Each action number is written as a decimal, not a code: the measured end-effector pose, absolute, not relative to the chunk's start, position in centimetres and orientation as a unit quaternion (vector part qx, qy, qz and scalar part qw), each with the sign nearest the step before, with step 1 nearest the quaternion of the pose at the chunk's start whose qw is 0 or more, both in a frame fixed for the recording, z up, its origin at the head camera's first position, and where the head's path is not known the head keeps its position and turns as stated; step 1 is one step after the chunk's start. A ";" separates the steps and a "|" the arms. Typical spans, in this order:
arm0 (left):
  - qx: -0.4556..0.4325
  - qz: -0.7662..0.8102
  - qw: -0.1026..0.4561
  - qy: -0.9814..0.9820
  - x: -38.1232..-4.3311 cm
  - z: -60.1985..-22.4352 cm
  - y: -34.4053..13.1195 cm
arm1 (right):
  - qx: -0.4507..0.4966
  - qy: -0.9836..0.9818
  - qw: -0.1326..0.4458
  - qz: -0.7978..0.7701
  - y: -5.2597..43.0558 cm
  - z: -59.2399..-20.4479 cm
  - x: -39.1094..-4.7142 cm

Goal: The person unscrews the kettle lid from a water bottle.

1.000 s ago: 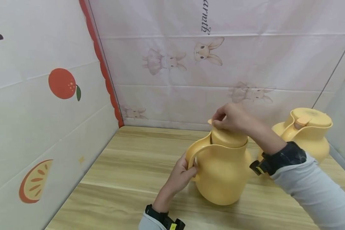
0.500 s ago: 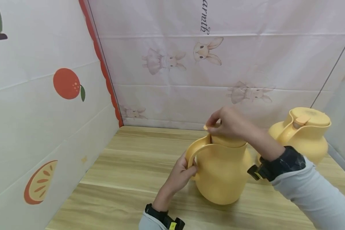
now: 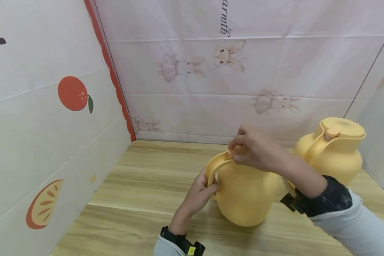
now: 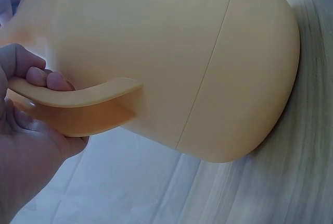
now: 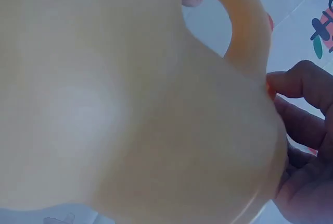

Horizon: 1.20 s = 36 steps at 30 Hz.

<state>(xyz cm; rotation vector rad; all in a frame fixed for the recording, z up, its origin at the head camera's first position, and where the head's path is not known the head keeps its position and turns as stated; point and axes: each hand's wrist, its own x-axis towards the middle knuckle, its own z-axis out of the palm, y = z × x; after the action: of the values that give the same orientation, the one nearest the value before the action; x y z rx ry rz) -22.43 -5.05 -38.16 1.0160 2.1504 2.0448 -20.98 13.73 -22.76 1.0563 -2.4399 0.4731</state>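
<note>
A yellow thermos jug (image 3: pixel 244 199) stands upright on the wooden table. My left hand (image 3: pixel 196 193) grips its looped handle (image 3: pixel 215 165) from the left; in the left wrist view the fingers wrap round the handle (image 4: pixel 78 96). Over the jug's mouth, my right hand (image 3: pixel 257 147) has its fingers bent down at the lid, which it mostly hides in the head view. At the top of the handle, the right wrist view shows a fingertip on the lid's small orange tab (image 5: pixel 270 90), with the other fingers along the rim.
A second yellow thermos jug (image 3: pixel 334 156), its lid seated, stands behind my right forearm at the back right. The wood-grain table (image 3: pixel 140 199) meets a rabbit-print back wall (image 3: pixel 185 113) and a fruit-print left wall (image 3: pixel 19 149).
The right hand has moved down with the lid, which stood raised above the jug's mouth and now sits low in it. The left hand keeps its grip on the handle.
</note>
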 end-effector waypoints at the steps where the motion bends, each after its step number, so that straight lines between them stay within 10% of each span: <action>1: 0.326 0.651 0.000 0.686 -22.5 -38.3 -5.0 | 0.386 -0.879 0.222 0.171 13.8 -22.8 -20.8; 36: 0.319 0.650 0.029 0.689 -21.2 -34.5 -5.5 | 0.495 -0.716 0.420 0.254 18.0 -25.3 -18.9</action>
<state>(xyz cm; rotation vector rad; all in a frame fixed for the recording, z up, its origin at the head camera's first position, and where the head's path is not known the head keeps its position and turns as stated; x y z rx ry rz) -21.24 -5.52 -34.52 0.9845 2.1262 2.0049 -18.90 18.00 -25.29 1.2408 -1.7954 0.6377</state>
